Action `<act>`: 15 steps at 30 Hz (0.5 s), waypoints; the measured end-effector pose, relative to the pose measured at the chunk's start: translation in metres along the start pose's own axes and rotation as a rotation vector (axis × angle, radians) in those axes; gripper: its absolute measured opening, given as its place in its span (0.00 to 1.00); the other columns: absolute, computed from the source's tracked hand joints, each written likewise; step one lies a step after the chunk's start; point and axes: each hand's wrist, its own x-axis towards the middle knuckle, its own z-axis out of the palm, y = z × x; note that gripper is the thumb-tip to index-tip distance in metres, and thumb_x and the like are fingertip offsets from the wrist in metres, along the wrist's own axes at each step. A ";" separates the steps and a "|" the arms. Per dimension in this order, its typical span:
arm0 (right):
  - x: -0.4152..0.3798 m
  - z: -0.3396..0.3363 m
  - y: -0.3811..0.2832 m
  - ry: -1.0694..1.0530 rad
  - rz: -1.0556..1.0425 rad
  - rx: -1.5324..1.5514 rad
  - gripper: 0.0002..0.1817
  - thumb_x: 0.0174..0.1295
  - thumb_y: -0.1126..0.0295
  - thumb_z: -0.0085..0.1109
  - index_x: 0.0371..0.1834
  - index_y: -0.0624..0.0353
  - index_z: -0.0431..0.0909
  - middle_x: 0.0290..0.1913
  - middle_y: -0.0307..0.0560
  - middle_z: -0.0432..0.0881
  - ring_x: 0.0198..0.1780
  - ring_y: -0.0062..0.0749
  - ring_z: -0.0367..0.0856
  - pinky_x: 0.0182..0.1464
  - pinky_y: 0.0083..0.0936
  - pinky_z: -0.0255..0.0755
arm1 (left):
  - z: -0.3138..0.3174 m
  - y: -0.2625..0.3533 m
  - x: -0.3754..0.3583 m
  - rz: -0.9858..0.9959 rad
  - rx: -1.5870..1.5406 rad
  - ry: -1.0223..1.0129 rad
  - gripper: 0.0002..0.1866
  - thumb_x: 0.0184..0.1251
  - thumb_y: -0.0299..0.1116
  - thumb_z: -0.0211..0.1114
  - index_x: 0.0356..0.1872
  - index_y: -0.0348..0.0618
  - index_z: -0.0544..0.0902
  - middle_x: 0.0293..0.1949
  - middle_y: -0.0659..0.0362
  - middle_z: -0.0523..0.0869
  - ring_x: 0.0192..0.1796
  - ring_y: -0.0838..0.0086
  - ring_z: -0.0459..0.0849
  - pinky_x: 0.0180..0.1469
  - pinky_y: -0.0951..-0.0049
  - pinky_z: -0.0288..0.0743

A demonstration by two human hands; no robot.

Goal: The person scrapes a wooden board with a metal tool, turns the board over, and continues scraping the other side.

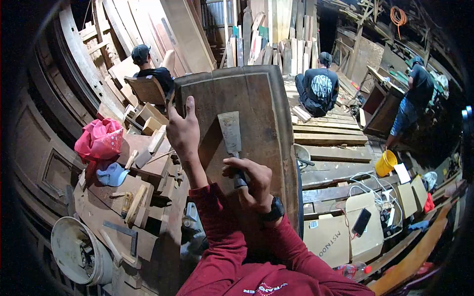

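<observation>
A dark wooden panel with a raised, curved top edge stands tilted in front of me. My left hand grips its left edge, thumb lying along the face and the other fingers partly hidden over the side. In my right hand is a putty knife, my fingers wrapped round its dark handle. The wide, stained blade points up the panel and lies close over the wood, throwing a shadow to its left.
On the left, a workbench carries a pink bag, a blue cap and a metal square. A white bucket stands below. Three people sit or stand farther back. Cardboard, a phone and cables lie right.
</observation>
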 end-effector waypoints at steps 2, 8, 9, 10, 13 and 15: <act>0.000 0.001 -0.001 0.010 0.046 -0.032 0.25 0.54 0.72 0.58 0.57 0.66 0.82 0.37 0.51 0.88 0.39 0.38 0.91 0.45 0.30 0.83 | 0.002 -0.001 0.001 0.020 -0.010 0.023 0.46 0.73 0.71 0.52 0.65 0.29 0.76 0.55 0.30 0.84 0.60 0.36 0.83 0.63 0.46 0.76; 0.004 0.005 -0.003 0.040 -0.036 -0.194 0.21 0.53 0.78 0.56 0.53 0.61 0.84 0.30 0.49 0.84 0.29 0.39 0.87 0.35 0.31 0.79 | -0.003 0.004 -0.001 -0.014 0.003 -0.023 0.45 0.73 0.70 0.52 0.64 0.29 0.76 0.55 0.30 0.84 0.60 0.36 0.83 0.63 0.46 0.76; -0.005 0.002 -0.006 0.013 -0.082 -0.243 0.21 0.53 0.79 0.56 0.52 0.60 0.84 0.30 0.50 0.84 0.28 0.41 0.85 0.33 0.32 0.78 | 0.000 0.001 0.001 0.000 -0.032 -0.013 0.45 0.73 0.70 0.52 0.64 0.30 0.77 0.56 0.30 0.84 0.60 0.36 0.83 0.63 0.46 0.76; -0.008 0.000 -0.009 -0.015 -0.126 -0.289 0.21 0.53 0.80 0.56 0.52 0.60 0.84 0.30 0.50 0.83 0.28 0.43 0.84 0.32 0.33 0.76 | 0.002 0.000 0.002 -0.006 -0.025 -0.005 0.45 0.73 0.70 0.52 0.64 0.30 0.77 0.56 0.30 0.84 0.60 0.36 0.82 0.63 0.46 0.76; 0.008 0.014 -0.015 0.092 -0.007 -0.254 0.19 0.53 0.82 0.58 0.49 0.59 0.86 0.25 0.48 0.79 0.23 0.42 0.81 0.27 0.35 0.72 | -0.001 0.001 0.000 -0.010 -0.025 -0.001 0.44 0.74 0.70 0.52 0.65 0.32 0.77 0.56 0.29 0.84 0.60 0.36 0.82 0.64 0.46 0.75; 0.013 0.013 -0.012 0.136 0.031 -0.313 0.17 0.55 0.81 0.59 0.49 0.59 0.85 0.22 0.46 0.78 0.22 0.38 0.81 0.26 0.33 0.72 | -0.001 0.002 -0.001 -0.019 -0.001 -0.001 0.44 0.74 0.70 0.52 0.64 0.31 0.77 0.56 0.29 0.84 0.60 0.36 0.83 0.64 0.46 0.76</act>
